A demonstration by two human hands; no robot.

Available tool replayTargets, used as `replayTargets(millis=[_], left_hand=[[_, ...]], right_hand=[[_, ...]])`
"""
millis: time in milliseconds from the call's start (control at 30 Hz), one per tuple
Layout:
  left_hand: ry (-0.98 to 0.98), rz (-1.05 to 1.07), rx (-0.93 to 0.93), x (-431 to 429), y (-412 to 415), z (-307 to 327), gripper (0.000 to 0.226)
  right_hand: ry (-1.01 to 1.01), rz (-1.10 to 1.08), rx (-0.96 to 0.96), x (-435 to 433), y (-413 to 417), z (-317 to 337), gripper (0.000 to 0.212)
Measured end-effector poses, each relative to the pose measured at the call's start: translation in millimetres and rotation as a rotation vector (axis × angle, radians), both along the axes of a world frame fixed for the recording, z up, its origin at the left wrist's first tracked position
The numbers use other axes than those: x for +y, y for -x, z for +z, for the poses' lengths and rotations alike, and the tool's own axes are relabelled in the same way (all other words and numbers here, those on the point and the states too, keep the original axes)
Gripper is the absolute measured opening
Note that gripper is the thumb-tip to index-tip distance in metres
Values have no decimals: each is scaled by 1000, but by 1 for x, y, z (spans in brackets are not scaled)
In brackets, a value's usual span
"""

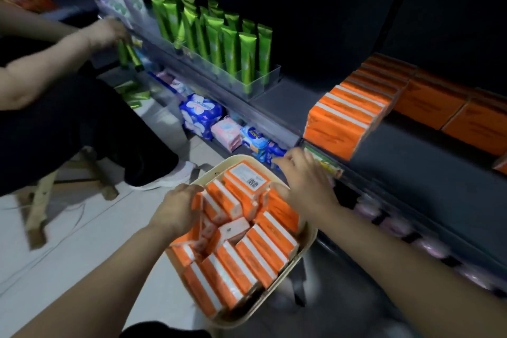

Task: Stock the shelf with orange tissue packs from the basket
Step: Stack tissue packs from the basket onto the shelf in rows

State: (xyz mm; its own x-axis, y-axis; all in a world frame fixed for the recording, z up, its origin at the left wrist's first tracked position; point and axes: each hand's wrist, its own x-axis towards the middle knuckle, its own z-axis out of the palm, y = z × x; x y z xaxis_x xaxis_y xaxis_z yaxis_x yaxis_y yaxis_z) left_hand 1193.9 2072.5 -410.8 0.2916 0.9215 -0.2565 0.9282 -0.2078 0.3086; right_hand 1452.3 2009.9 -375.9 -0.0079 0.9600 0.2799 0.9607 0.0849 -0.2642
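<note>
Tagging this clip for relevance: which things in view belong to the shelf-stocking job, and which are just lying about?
Job: basket, basket packs, shelf packs, shelf, left hand, right hand.

Not part of it: green tubes, pad packs, stool, other person.

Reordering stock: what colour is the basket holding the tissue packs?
The basket is cream, clearest in head view.

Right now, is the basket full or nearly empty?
Full: orange tissue packs fill the basket up to its rim, some piled loosely on top.
</note>
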Motion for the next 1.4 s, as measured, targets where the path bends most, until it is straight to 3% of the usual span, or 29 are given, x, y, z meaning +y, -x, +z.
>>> replayTargets(millis=[233, 500, 700, 833, 900, 1000, 1100, 1167, 1233, 1300, 1400], left_hand=[[140, 257, 31, -12, 42, -45, 63], [319, 447, -206, -13, 56, -70, 76], [385, 439, -269, -10, 51, -71, 73], [321, 340, -80, -15, 48, -70, 70], [157, 288, -1, -17, 43, -63, 84], [-91, 105, -106, -14, 35, -50, 100], [-96, -149, -101, -14, 19, -44, 68], [-90, -163, -69, -18, 6, -41, 50], [-118, -132, -33, -21, -1, -40, 47], [-143, -96, -16, -20, -1, -40, 48], [-156, -57, -21, -21, -2, -38, 48]], right_hand=[[378, 19, 208, 10, 62, -49, 50], [691, -2, 546, 23, 132, -100, 49], [728, -86, 679, 20, 171, -124, 63], [639, -136, 740, 19, 167, -121, 54], [611, -71, 738, 16, 156, -111, 49], [539, 58, 632, 17, 126, -92, 48], [502, 125, 616, 13, 89, -76, 53], [533, 105, 659, 7, 65, -70, 57], [515, 35, 547, 1, 40, -74, 61], [522, -88, 299, -9, 21, -85, 68], [801, -203, 253, -31, 9, -110, 68]])
